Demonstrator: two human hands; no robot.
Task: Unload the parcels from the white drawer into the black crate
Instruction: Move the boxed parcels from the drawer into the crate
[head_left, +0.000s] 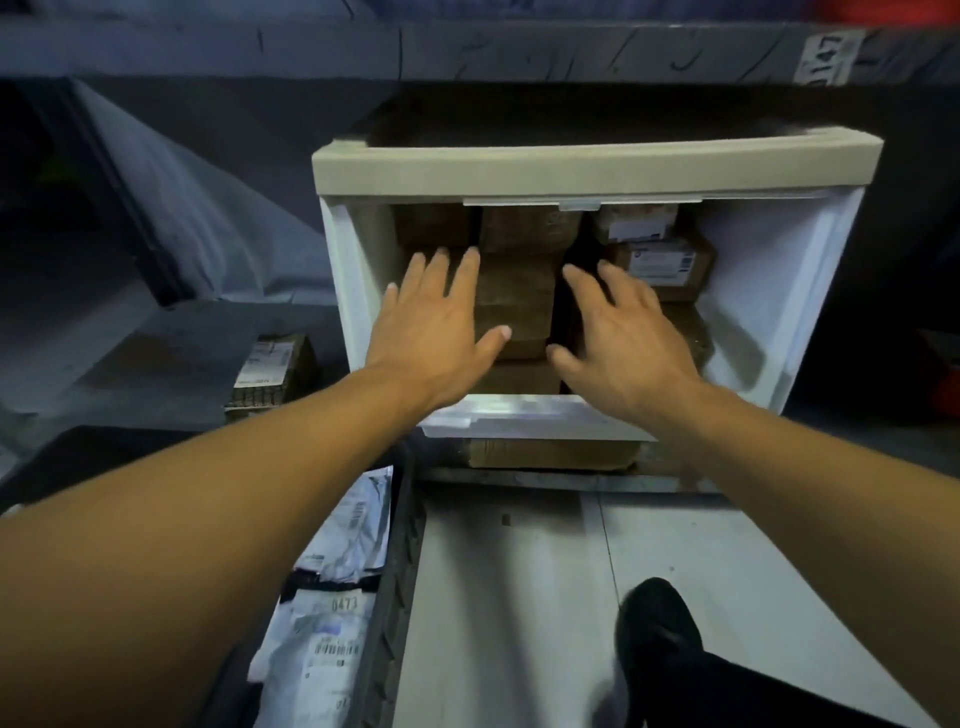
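The pulled-out white plastic drawer (779, 312) fills the upper centre of the frame, its cream front lip uppermost and its bright side walls running down to a white near edge at mid-frame. Inside it, brown paper-wrapped parcels (519, 301) are stacked in columns; a dark gap separates the centre column from the right one, and bare white wall shows at the far right. The black ribbed plastic crate (395, 587) occupies the lower left, its right rim running down from beneath the drawer's near edge; white and grey mailer bags (337, 613) lie inside. Pale floor (519, 597) lies open between crate rim and a black shoe (657, 629) at lower right. The left hand (436, 322), fingers spread and straight, is over the left column, holding nothing. The right hand (623, 332), fingers loosely extended, is above the dark gap, likewise holding nothing. Contact with the parcels cannot be determined.
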